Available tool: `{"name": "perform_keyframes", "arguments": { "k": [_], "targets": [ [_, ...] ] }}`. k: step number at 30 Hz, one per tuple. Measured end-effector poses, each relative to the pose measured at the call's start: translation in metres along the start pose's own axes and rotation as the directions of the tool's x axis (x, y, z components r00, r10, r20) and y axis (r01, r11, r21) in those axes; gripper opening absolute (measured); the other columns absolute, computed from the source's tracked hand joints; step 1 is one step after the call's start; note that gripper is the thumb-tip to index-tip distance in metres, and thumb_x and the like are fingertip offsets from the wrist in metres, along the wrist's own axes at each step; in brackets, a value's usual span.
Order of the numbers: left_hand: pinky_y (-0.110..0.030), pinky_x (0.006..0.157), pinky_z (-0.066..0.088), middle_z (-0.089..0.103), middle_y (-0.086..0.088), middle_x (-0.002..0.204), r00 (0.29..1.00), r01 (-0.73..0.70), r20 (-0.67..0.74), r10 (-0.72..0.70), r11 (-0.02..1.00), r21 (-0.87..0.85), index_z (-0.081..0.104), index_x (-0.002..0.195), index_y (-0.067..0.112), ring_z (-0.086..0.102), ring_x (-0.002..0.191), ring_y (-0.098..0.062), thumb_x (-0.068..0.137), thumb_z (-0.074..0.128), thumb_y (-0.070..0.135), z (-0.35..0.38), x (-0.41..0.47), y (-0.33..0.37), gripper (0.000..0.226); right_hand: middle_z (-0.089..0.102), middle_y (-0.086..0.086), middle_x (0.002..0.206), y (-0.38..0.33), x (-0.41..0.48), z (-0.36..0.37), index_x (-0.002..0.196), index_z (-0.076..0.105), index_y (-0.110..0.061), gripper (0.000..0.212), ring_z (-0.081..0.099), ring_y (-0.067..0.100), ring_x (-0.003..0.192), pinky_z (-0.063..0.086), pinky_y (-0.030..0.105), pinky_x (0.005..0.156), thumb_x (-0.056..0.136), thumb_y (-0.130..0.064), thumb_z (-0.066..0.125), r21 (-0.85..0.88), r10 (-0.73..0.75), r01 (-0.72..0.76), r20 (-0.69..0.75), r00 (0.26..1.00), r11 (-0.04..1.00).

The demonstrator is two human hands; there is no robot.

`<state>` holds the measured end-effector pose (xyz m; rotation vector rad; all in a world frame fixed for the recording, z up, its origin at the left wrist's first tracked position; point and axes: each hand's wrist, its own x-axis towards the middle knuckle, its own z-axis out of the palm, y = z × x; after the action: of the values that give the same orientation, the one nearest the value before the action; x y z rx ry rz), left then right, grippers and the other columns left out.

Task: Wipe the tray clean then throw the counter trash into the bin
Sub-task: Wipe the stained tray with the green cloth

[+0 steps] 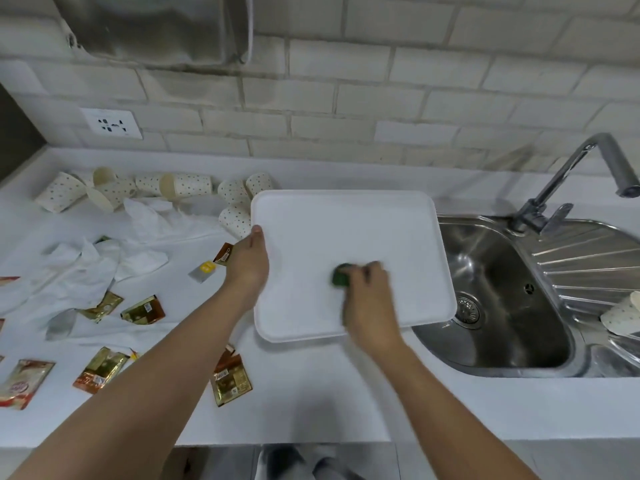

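Observation:
A white rectangular tray (346, 230) lies on the white counter, its right edge reaching over the sink. My left hand (247, 261) grips the tray's left rim, thumb on top. My right hand (369, 299) presses a green scrub pad (341, 276) onto the tray's lower middle; the hand is blurred. Trash covers the counter to the left: dotted paper cups (183, 185), crumpled white tissues (86, 268) and gold and brown sachets (230, 379). No bin can be seen.
A steel sink (502, 306) with a drain sits at the right, a tap (588, 168) behind it. One paper cup (623, 315) lies on the ribbed drainboard. A wall socket (112, 123) is at the back left. The counter's front edge runs below my arms.

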<state>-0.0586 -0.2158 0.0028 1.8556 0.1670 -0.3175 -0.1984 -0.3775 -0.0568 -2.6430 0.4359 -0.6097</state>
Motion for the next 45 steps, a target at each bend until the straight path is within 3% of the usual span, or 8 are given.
{"name": "perform_keyframes", "arguments": {
  "k": [5, 11, 19, 24, 33, 37, 42, 45],
  "targets": [
    [-0.03, 0.087, 0.041, 0.066, 0.001, 0.1, 1.0, 0.012, 0.017, -0.012, 1.0, -0.011, 0.066, 0.108, 0.014, 0.062, 0.103, -0.026, 0.109, 0.031, 0.052, -0.006, -0.004, 0.001, 0.052, 0.037, 0.009, 0.114, 0.045, 0.056, -0.036, 0.115, 0.059, -0.013, 0.037, 0.049, 0.039, 0.095, 0.05, 0.048, 0.082, 0.082, 0.002, 0.054, 0.002, 0.277, -0.28, -0.149, 0.949, 0.96],
    [-0.026, 0.071, 0.044, 0.069, 0.002, 0.102, 0.996, -0.015, 0.084, 0.023, 0.996, -0.091, 0.064, 0.116, 0.018, 0.062, 0.087, -0.013, 0.109, 0.03, 0.052, 0.006, 0.0, 0.022, 0.048, 0.042, 0.002, 0.109, -0.067, 0.018, -0.02, 0.121, 0.059, -0.016, 0.036, 0.044, 0.024, 0.094, 0.049, 0.038, 0.076, 0.088, -0.002, 0.056, 0.124, -0.397, 0.38, 0.173, 0.901, 0.916],
    [-0.025, 0.063, 0.041, 0.067, 0.0, 0.093, 0.991, 0.096, 0.107, -0.082, 0.986, -0.133, 0.064, 0.105, 0.013, 0.06, 0.078, -0.014, 0.108, 0.033, 0.054, -0.003, 0.002, 0.023, 0.051, 0.049, 0.004, 0.104, -0.069, 0.019, -0.027, 0.122, 0.067, -0.015, 0.026, 0.047, 0.022, 0.09, 0.047, 0.038, 0.073, 0.1, -0.015, 0.053, 0.256, -0.65, 0.6, 0.222, 0.727, 0.758],
    [-0.024, 0.061, 0.051, 0.078, -0.003, 0.086, 0.989, 0.054, 0.148, -0.019, 0.969, -0.243, 0.073, 0.098, 0.014, 0.07, 0.075, -0.015, 0.107, 0.039, 0.051, -0.008, -0.007, 0.034, 0.051, 0.054, 0.006, 0.1, -0.089, 0.043, -0.005, 0.113, 0.071, -0.012, 0.027, 0.051, 0.025, 0.086, 0.049, 0.042, 0.067, 0.097, -0.019, 0.051, 0.216, -0.543, 0.524, 0.038, 0.839, 0.824],
    [-0.032, 0.108, 0.043, 0.074, 0.011, 0.114, 0.947, -0.042, 0.292, 0.131, 0.955, -0.292, 0.069, 0.121, 0.038, 0.067, 0.11, -0.003, 0.089, 0.027, 0.087, -0.023, -0.013, 0.04, 0.072, 0.058, 0.007, 0.111, -0.107, 0.078, -0.014, 0.122, 0.062, -0.007, 0.03, 0.056, 0.023, 0.1, 0.051, 0.037, 0.083, 0.092, -0.007, 0.063, 0.246, -0.374, 0.388, -0.103, 0.922, 0.888],
    [-0.024, 0.068, 0.042, 0.068, 0.009, 0.084, 0.952, -0.201, 0.227, 0.207, 0.978, -0.049, 0.066, 0.092, 0.035, 0.062, 0.082, -0.005, 0.103, 0.016, 0.065, -0.015, -0.032, 0.037, 0.059, 0.053, 0.008, 0.105, -0.11, 0.11, -0.021, 0.112, 0.062, -0.007, 0.021, 0.055, 0.024, 0.092, 0.052, 0.04, 0.071, 0.09, -0.005, 0.062, 0.161, -0.29, 0.315, -0.162, 0.943, 0.935],
    [-0.029, 0.056, 0.03, 0.04, 0.014, 0.05, 0.934, -0.303, 0.173, 0.312, 0.95, -0.077, 0.047, 0.051, 0.033, 0.038, 0.052, -0.007, 0.109, 0.036, 0.048, -0.011, -0.027, 0.023, 0.061, 0.053, 0.01, 0.095, -0.113, 0.142, -0.034, 0.096, 0.057, -0.006, 0.018, 0.053, 0.027, 0.079, 0.048, 0.038, 0.059, 0.084, -0.013, 0.07, -0.024, -0.214, 0.215, -0.259, 0.942, 0.976],
    [-0.03, 0.058, 0.027, 0.036, 0.004, 0.056, 0.924, -0.333, 0.163, 0.345, 0.938, -0.097, 0.033, 0.062, 0.018, 0.035, 0.055, -0.013, 0.108, 0.041, 0.05, -0.007, -0.026, 0.022, 0.056, 0.055, 0.011, 0.096, -0.101, 0.144, -0.046, 0.096, 0.056, -0.007, 0.021, 0.054, 0.03, 0.083, 0.049, 0.041, 0.067, 0.084, -0.017, 0.07, -0.033, -0.167, 0.165, -0.287, 0.943, 0.986]
  ]
}}
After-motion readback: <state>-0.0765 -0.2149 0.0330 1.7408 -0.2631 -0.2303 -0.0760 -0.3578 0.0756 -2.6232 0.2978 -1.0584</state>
